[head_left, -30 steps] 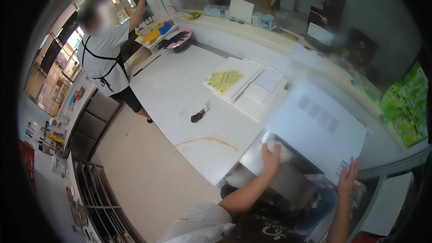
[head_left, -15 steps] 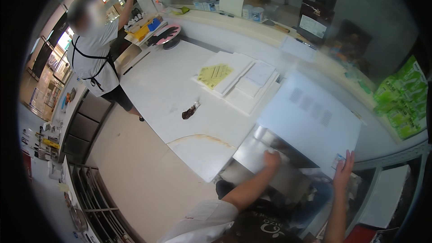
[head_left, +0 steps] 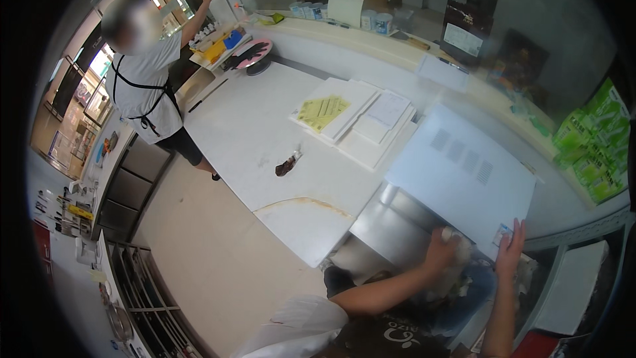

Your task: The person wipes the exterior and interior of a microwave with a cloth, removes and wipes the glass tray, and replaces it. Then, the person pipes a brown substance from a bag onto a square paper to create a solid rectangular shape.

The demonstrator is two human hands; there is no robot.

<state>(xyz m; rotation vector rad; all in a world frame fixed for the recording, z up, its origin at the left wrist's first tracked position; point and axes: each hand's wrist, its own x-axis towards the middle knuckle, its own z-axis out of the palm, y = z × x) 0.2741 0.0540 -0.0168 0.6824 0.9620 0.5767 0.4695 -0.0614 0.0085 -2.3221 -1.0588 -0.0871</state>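
My left hand (head_left: 440, 252) is closed around a crumpled whitish cloth (head_left: 460, 249), beside the front edge of a pale appliance (head_left: 457, 166) with several vent slots in its top. Its fingers are partly hidden by the cloth. A stainless steel surface (head_left: 391, 225) shows between the appliance and the worktable. With fingers stretched out, my right hand (head_left: 509, 252) lies against the appliance's near right corner, by a small label (head_left: 501, 233).
White boards with a yellow sheet (head_left: 321, 111) and a small dark brown object (head_left: 286, 166) lie on the white worktable (head_left: 258, 139). A co-worker (head_left: 142, 86) stands at its far left end, one arm raised. Green packages (head_left: 593, 149) stand at right.
My left hand has moved right with the cloth, off the steel surface toward the appliance's front edge. My right hand stays at the corner. The view has shifted slightly.
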